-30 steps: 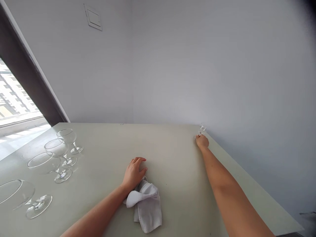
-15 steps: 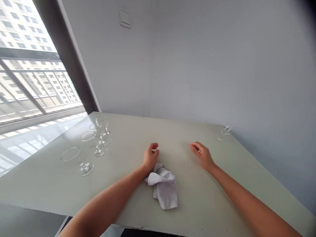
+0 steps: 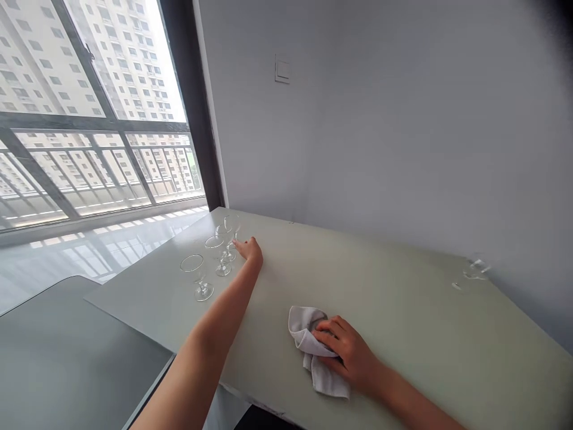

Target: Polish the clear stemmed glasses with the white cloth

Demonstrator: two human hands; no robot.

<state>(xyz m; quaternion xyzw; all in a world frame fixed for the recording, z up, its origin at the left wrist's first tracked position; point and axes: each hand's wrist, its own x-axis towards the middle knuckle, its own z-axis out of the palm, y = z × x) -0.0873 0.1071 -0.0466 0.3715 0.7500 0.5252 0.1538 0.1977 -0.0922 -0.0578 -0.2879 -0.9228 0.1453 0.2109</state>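
Stemmed glasses [image 3: 222, 269] stand upright in a row of four at the left of the table [image 3: 380, 286]; the left hand [image 3: 248, 248] reaches across to the far end of the row, fingertips toward the glass, and I cannot tell whether it grasps one; further right, the right hand [image 3: 347, 352] rests with bent fingers on a rumpled white cloth [image 3: 329, 376], though how firmly it grips is unclear; the far glasses overlap one another by the left fingers and are hard to separate; both forearms [image 3: 210, 346] and a dark object [image 3: 264, 419] run off the bottom edge; a clear object [image 3: 478, 269] at the right corner is too blurred to identify; around the pale table are a grey surface [image 3: 80, 352], shiny floor [image 3: 67, 245], window [image 3: 107, 123], dark frame [image 3: 192, 89], switch [image 3: 282, 70] and plain wall [image 3: 425, 119].
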